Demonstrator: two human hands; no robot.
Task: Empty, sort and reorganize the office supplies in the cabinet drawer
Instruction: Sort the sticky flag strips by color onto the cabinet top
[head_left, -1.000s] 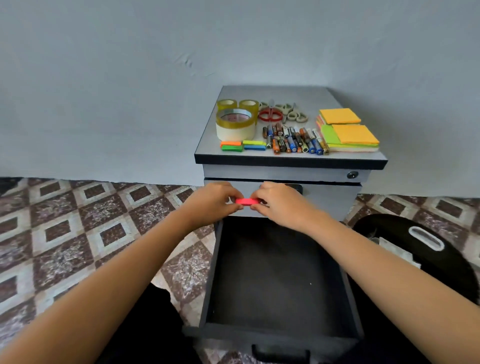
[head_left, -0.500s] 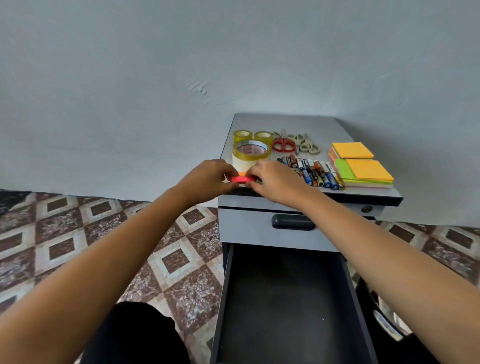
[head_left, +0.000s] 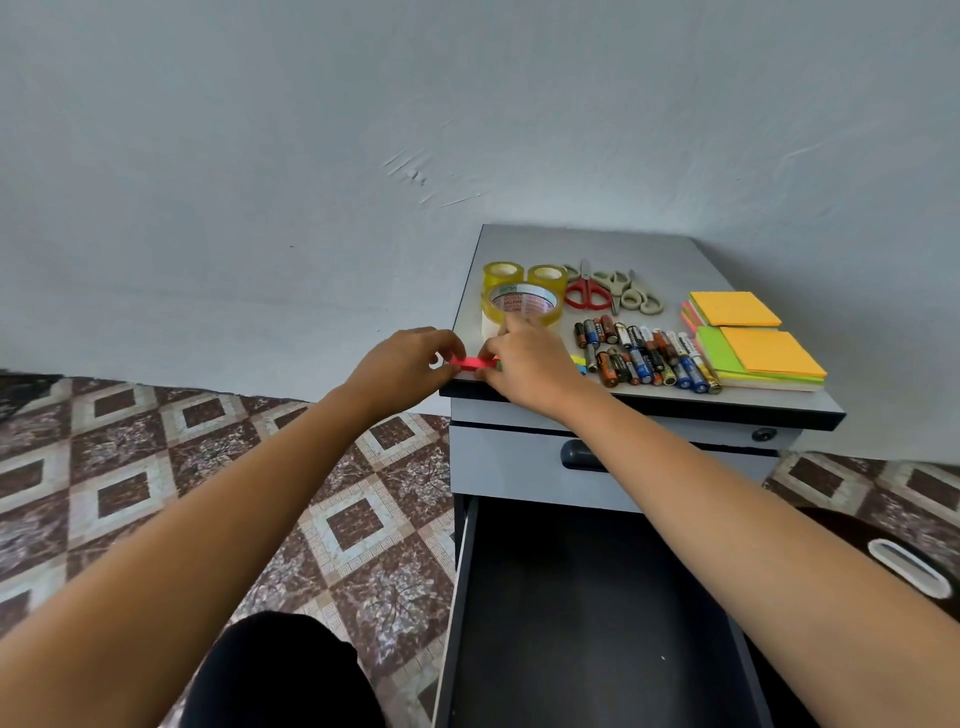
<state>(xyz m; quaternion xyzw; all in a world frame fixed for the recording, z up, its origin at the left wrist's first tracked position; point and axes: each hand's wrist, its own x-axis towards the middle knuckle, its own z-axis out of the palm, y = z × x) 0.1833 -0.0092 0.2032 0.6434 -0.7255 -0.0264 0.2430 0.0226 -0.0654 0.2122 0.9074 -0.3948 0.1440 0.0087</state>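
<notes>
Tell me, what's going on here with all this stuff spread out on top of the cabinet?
A person is sorting office supplies. Both hands, left hand and right hand, hold a small pink pad at the front left corner of the cabinet top. Already laid out there are tape rolls, scissors, a group of batteries and stacks of sticky notes. The open drawer below looks emptied.

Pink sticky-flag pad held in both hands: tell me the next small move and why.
Probably set the pink pad down at the cabinet top's front left corner, beside the other flag pads. Both the left hand and right hand pinch it there, and the drawer looks emptied.
</notes>
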